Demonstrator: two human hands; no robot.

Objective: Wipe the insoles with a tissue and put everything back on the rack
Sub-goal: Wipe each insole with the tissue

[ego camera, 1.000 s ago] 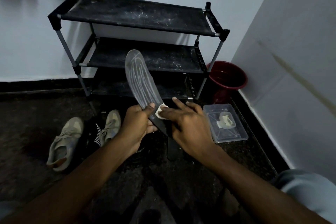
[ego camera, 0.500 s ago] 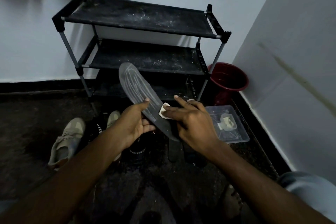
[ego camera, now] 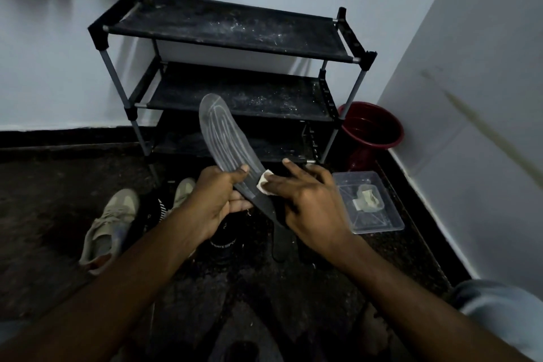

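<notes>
DESK: What sits nearest the lens?

PHOTOGRAPHER: Two bare forearms reach in. The left hand (ego camera: 217, 200) grips the insole (ego camera: 226, 138) at mid-length, thumb across the top face, fingers curled beneath. The right hand (ego camera: 311, 203) pinches a small white tissue (ego camera: 264, 184) against the insole's right edge with its thumb. Its other fingers are spread and loosely bent.

DESK: And where is the insole?

PHOTOGRAPHER: In the air above the dark floor, in front of the rack. The toe tilts up and away, and the heel runs under the right hand.

DESK: What could go wrong?

PHOTOGRAPHER: The tissue is a scrap against a long surface. Pressed hard, it could shred or slip from under the thumb. The insole looks thin and already bows, so the unsupported toe could flex away from a wipe.

DESK: Its look?

PHOTOGRAPHER: Grey, slim and faintly glossy, with pale lengthwise streaks on the forefoot and a darker heel.

DESK: Beyond it?

PHOTOGRAPHER: Beige shoes (ego camera: 108, 223) lie on the floor at left. A dark strip (ego camera: 279, 244) below the hands may be a second insole, but it is too dim to say. A clear plastic box (ego camera: 367, 206) sits at right. Behind stands the black three-shelf rack (ego camera: 229, 26), speckled white, with a red bucket (ego camera: 370, 132) beside it.
</notes>
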